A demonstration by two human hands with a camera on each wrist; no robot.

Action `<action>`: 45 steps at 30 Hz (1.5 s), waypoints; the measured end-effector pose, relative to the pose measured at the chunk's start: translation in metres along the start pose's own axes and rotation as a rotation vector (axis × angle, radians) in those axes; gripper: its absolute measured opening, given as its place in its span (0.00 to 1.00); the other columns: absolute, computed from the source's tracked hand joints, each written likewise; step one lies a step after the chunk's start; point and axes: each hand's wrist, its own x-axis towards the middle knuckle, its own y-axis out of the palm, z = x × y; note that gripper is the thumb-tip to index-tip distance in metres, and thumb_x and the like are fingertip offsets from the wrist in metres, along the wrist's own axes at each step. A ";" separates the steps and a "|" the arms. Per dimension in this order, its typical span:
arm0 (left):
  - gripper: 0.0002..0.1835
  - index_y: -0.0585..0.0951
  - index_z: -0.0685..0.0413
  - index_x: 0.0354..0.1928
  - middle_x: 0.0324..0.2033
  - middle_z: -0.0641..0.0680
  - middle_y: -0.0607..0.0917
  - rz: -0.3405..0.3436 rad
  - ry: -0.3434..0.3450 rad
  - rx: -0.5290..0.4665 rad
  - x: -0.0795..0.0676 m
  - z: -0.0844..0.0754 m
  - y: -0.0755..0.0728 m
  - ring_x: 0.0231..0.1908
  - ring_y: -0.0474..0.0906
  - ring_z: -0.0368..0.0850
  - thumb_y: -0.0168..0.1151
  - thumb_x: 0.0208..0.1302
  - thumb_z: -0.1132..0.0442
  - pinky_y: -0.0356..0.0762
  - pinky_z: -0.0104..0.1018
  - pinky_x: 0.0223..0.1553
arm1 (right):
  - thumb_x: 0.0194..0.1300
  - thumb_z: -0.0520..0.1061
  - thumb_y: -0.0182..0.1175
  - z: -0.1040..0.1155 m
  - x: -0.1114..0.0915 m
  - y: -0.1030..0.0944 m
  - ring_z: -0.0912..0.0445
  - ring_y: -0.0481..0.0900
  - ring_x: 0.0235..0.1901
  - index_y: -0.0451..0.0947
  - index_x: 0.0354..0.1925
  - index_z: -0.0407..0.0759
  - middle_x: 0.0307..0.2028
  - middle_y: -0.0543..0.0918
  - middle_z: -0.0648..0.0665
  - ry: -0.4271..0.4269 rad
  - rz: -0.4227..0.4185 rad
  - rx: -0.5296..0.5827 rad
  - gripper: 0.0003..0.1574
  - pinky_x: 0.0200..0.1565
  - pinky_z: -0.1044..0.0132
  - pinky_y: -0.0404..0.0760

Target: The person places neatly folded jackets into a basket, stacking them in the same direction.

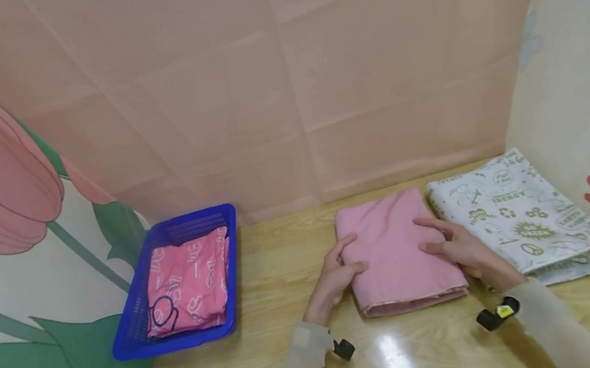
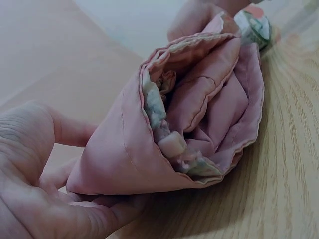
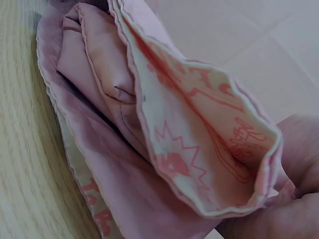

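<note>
A folded pink cloth [image 1: 391, 252] lies on the table between my two hands. My left hand [image 1: 337, 276] holds its left side, and in the left wrist view fingers [image 2: 104, 214] reach under the edge. On the opposite side my right hand [image 1: 459, 245] grips the cloth, with thumb and index finger on its top. The layered opening of the cloth [image 2: 124, 149] faces the left wrist camera. In the right wrist view, the cloth [image 3: 164, 199] shows a pale lining with pink print, and the right hand [image 3: 294, 184] pinches its outer edge.
A blue basket [image 1: 178, 343] at the left of the table holds a folded, darker pink printed cloth [image 1: 190, 285]. To the right, close by my right hand, lies a folded white cloth with green print [image 1: 510, 209]. A pink curtain [image 1: 286, 83] hangs behind the wooden table [image 1: 280, 275].
</note>
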 end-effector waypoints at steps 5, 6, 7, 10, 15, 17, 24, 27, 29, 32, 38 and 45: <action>0.42 0.77 0.42 0.74 0.80 0.55 0.66 0.000 0.054 0.007 -0.005 -0.006 -0.002 0.75 0.67 0.59 0.69 0.58 0.78 0.72 0.54 0.74 | 0.74 0.43 0.68 0.003 -0.004 0.001 0.62 0.71 0.58 0.57 0.84 0.44 0.85 0.45 0.31 -0.029 -0.011 0.022 0.49 0.50 0.74 0.81; 0.42 0.77 0.41 0.74 0.80 0.55 0.66 0.000 0.054 0.003 -0.006 -0.008 -0.002 0.75 0.67 0.59 0.69 0.58 0.78 0.73 0.53 0.73 | 0.74 0.44 0.68 0.004 -0.005 0.001 0.62 0.70 0.59 0.57 0.84 0.44 0.85 0.45 0.32 -0.037 -0.012 0.024 0.49 0.51 0.74 0.81; 0.42 0.77 0.40 0.74 0.80 0.54 0.67 -0.003 0.052 0.002 -0.007 -0.010 -0.002 0.75 0.68 0.58 0.69 0.58 0.78 0.73 0.52 0.73 | 0.74 0.44 0.68 0.005 -0.006 0.002 0.61 0.70 0.61 0.58 0.84 0.44 0.85 0.45 0.32 -0.044 -0.015 0.027 0.49 0.51 0.75 0.81; 0.42 0.77 0.40 0.74 0.80 0.54 0.67 -0.006 0.052 -0.005 -0.012 -0.014 -0.004 0.74 0.69 0.58 0.68 0.58 0.78 0.75 0.51 0.71 | 0.74 0.44 0.68 0.008 -0.009 0.004 0.57 0.64 0.67 0.58 0.84 0.44 0.86 0.44 0.33 -0.059 -0.017 0.035 0.48 0.53 0.77 0.80; 0.43 0.76 0.40 0.75 0.80 0.56 0.66 -0.014 0.063 -0.024 -0.018 -0.020 -0.007 0.75 0.68 0.58 0.68 0.58 0.80 0.76 0.50 0.71 | 0.74 0.43 0.68 0.015 -0.013 0.008 0.62 0.70 0.59 0.57 0.84 0.44 0.85 0.43 0.32 -0.073 -0.011 0.067 0.49 0.50 0.75 0.81; 0.44 0.76 0.41 0.75 0.81 0.58 0.66 -0.018 0.068 -0.034 -0.021 -0.022 -0.009 0.75 0.68 0.59 0.67 0.58 0.81 0.75 0.51 0.72 | 0.74 0.43 0.69 0.018 -0.013 0.010 0.64 0.72 0.55 0.57 0.84 0.45 0.85 0.43 0.31 -0.069 -0.006 0.079 0.50 0.48 0.74 0.82; 0.43 0.76 0.44 0.76 0.81 0.59 0.65 -0.032 0.080 -0.068 -0.027 -0.023 -0.019 0.76 0.67 0.60 0.67 0.58 0.81 0.73 0.51 0.73 | 0.74 0.42 0.69 0.024 -0.010 0.022 0.67 0.71 0.22 0.58 0.84 0.47 0.50 0.85 0.41 -0.039 0.014 0.163 0.49 0.27 0.72 0.79; 0.43 0.76 0.46 0.76 0.81 0.59 0.65 -0.040 0.091 -0.076 -0.031 -0.022 -0.025 0.75 0.68 0.60 0.67 0.58 0.82 0.74 0.50 0.72 | 0.74 0.41 0.69 0.027 -0.008 0.029 0.66 0.65 0.14 0.58 0.84 0.47 0.18 0.70 0.59 -0.030 0.028 0.185 0.49 0.20 0.72 0.74; 0.43 0.76 0.46 0.76 0.81 0.60 0.65 -0.050 0.093 -0.076 -0.033 -0.023 -0.029 0.75 0.68 0.60 0.67 0.58 0.81 0.75 0.50 0.72 | 0.74 0.42 0.69 0.029 -0.007 0.033 0.66 0.64 0.14 0.58 0.84 0.47 0.17 0.64 0.60 -0.033 0.036 0.173 0.49 0.21 0.72 0.74; 0.43 0.76 0.44 0.76 0.81 0.61 0.64 -0.058 0.088 -0.073 -0.037 -0.027 -0.036 0.76 0.67 0.60 0.67 0.58 0.81 0.74 0.51 0.72 | 0.74 0.43 0.69 0.032 -0.004 0.040 0.66 0.68 0.19 0.58 0.84 0.49 0.36 0.80 0.50 -0.036 0.041 0.170 0.49 0.28 0.71 0.78; 0.43 0.75 0.45 0.76 0.81 0.63 0.64 -0.071 0.094 -0.064 -0.043 -0.032 -0.049 0.76 0.66 0.61 0.67 0.59 0.82 0.73 0.52 0.73 | 0.75 0.40 0.66 0.036 0.002 0.053 0.65 0.80 0.32 0.56 0.85 0.47 0.79 0.58 0.31 -0.066 0.080 0.213 0.48 0.36 0.70 0.85; 0.44 0.75 0.44 0.76 0.82 0.64 0.60 -0.092 0.090 -0.051 -0.050 -0.037 -0.061 0.76 0.66 0.62 0.67 0.59 0.82 0.73 0.53 0.73 | 0.74 0.43 0.69 0.041 0.007 0.066 0.65 0.69 0.20 0.61 0.83 0.51 0.48 0.80 0.49 -0.056 0.054 0.167 0.47 0.28 0.69 0.79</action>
